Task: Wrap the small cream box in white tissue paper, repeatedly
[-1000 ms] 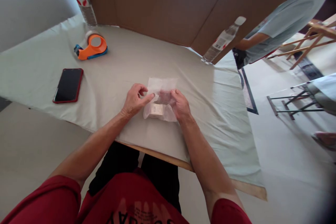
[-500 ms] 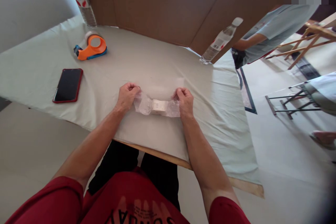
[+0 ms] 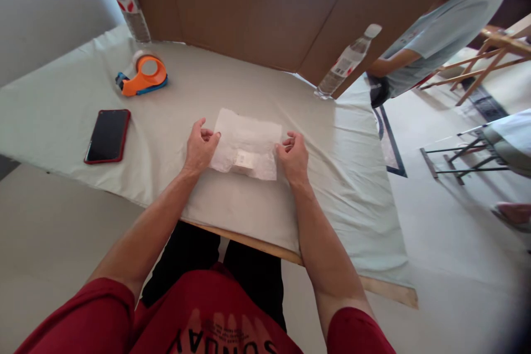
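A small pale box (image 3: 244, 160) sits on a translucent whitish wrap sheet (image 3: 249, 133), near the sheet's front edge. The sheet lies spread on the cloth-covered table. At its left edge is my left hand (image 3: 201, 144), fingers apart, the thumb by the edge. My right hand (image 3: 293, 156) is beside the right edge with its fingers apart and loosely curled. Neither hand grips the sheet or the box.
An orange tape dispenser (image 3: 146, 76) and a red-edged phone (image 3: 108, 136) lie on the left. Plastic bottles (image 3: 128, 3) (image 3: 348, 61) stand by the cardboard panel (image 3: 257, 5). A person (image 3: 431, 38) is beyond it at right.
Both hands have let go of the wrap, and their fingers have opened. The sheet, bunched around the box before, now lies flatter and extends farther back behind the box.
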Tool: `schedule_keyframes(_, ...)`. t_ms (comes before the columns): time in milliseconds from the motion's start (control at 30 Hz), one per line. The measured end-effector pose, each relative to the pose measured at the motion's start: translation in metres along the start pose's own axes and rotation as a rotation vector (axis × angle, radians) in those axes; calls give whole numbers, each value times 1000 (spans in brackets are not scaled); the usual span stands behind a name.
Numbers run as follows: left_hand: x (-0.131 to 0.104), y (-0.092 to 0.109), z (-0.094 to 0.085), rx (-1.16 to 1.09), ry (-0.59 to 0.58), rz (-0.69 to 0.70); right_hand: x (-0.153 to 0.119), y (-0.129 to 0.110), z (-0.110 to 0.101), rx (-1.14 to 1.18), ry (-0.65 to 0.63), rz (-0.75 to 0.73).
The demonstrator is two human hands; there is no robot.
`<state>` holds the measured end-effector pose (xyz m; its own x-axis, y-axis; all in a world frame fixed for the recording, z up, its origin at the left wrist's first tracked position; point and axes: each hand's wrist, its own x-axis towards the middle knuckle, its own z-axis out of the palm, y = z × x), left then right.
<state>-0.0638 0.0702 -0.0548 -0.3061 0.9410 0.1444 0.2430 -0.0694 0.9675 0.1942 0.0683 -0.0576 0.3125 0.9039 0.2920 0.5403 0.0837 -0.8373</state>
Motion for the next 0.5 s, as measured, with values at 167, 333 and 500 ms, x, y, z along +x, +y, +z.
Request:
schedule_keyframes(167,-10,12,-5,73,-6,262,-10,-35,-12,8,-141,-180)
schedule_keyframes(333,-16,21,-10,220,-249,222,-23,-55,-19,-4,-528,-146)
schedule_keyframes(500,-22,36,-39,143,-578,209,-44,-62,-49,119,-1070,-126)
